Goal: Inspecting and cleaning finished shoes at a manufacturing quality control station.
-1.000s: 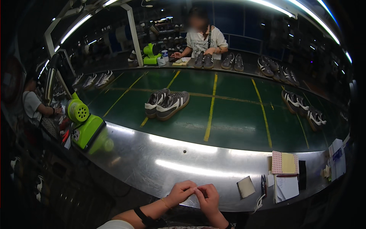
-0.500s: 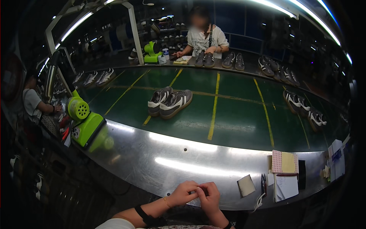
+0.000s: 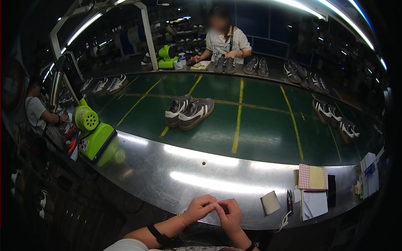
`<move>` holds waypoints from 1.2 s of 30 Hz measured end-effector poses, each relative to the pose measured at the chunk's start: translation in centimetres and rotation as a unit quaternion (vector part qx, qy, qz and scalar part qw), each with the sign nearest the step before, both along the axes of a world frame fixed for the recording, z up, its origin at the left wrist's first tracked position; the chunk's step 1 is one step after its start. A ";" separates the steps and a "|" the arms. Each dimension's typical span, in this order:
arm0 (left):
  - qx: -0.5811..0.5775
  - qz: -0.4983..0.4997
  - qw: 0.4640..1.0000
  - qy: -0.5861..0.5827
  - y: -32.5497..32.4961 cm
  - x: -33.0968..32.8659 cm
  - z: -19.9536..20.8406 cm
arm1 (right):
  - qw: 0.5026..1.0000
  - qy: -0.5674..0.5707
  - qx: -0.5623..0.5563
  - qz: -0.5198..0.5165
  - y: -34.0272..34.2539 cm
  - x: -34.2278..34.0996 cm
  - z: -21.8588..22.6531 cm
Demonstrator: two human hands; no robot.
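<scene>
At the near edge of the metal table, my left hand (image 3: 202, 208) and my right hand (image 3: 230, 215) meet with fingers curled and tips pressed together. Whatever lies between the fingertips, if anything, is too small or hidden to see. Beyond them, a pair of grey sneakers (image 3: 196, 115) with white side stripes and gum-coloured soles stands on the green conveyor belt (image 3: 268, 138). Neither hand touches the shoes. Nearest to my right hand on the table is a pale square pad (image 3: 270, 203).
A notepad (image 3: 315, 206), dark-handled snips (image 3: 289, 200) and a white cord lie at right. A bright green lamp-like device (image 3: 94, 136) stands at left. More sneakers (image 3: 335, 119) ride the belt at right. Across it, a person (image 3: 228, 44) works behind a row of sneakers (image 3: 256, 67).
The belt has carried the grey sneakers and its yellow lines slightly to the right. My hands remain together, with the left shifted a little upward.
</scene>
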State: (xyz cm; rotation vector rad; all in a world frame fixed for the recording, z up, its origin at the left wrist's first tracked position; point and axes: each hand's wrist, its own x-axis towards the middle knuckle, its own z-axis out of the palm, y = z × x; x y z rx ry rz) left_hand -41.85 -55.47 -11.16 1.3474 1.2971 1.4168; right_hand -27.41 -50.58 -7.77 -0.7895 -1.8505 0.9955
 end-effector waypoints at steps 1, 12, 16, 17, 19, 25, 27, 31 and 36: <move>0.000 0.005 1.000 -0.009 0.0 -0.1 0.0 | 1.000 0.000 0.000 0.000 0.0 -0.1 0.0; 0.047 -0.018 0.990 0.132 0.1 -0.8 0.4 | 0.999 0.021 -0.041 0.011 -0.3 -0.7 0.0; 0.109 -0.020 0.974 0.200 0.2 -0.6 0.3 | 0.999 0.017 -0.035 0.008 -0.3 -0.9 -0.2; 0.110 -0.022 0.967 0.231 0.2 -0.6 0.1 | 0.999 0.016 -0.030 0.005 -0.3 -1.0 -0.2; 0.124 -0.022 0.966 0.226 0.3 -0.7 0.1 | 1.000 0.014 -0.022 0.000 -0.4 -1.2 -0.3; 0.127 -0.023 0.965 0.230 0.2 -1.0 0.1 | 1.000 0.009 -0.012 0.001 -0.4 -1.5 -0.5; 0.126 -0.024 0.963 0.236 0.2 -1.1 0.1 | 1.000 0.010 -0.014 -0.001 -0.4 -1.6 -0.4; 0.124 -0.026 0.961 0.246 0.0 -1.3 0.0 | 1.000 0.013 -0.004 -0.002 -0.4 -1.8 -0.7; 0.119 -0.026 0.962 0.246 -0.1 -1.6 0.3 | 1.000 0.008 -0.005 -0.001 -0.6 -2.1 -0.5</move>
